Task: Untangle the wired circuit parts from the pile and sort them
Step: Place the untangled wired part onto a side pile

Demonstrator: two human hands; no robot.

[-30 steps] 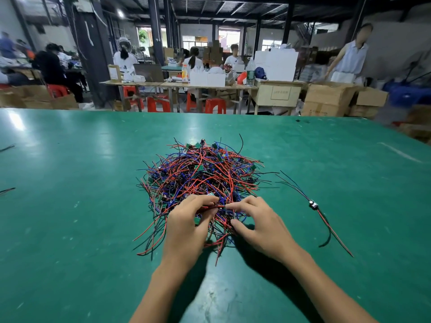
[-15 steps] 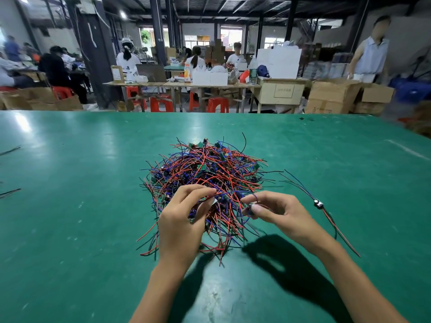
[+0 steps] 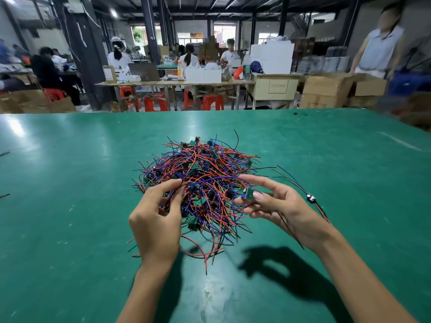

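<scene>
The left hand (image 3: pixel 156 217) is raised at the near left edge of the pile (image 3: pixel 200 183), its thumb and fingers pinching wires there. The right hand (image 3: pixel 277 206), lifted beside the pile's right edge, pinches a small green circuit board (image 3: pixel 249 194) between thumb and fingers, index finger extended. Red, blue and black wires with small green boards form the tangled pile between and beyond both hands. A separated wired part (image 3: pixel 310 198) lies just right of the right hand, partly hidden by it.
</scene>
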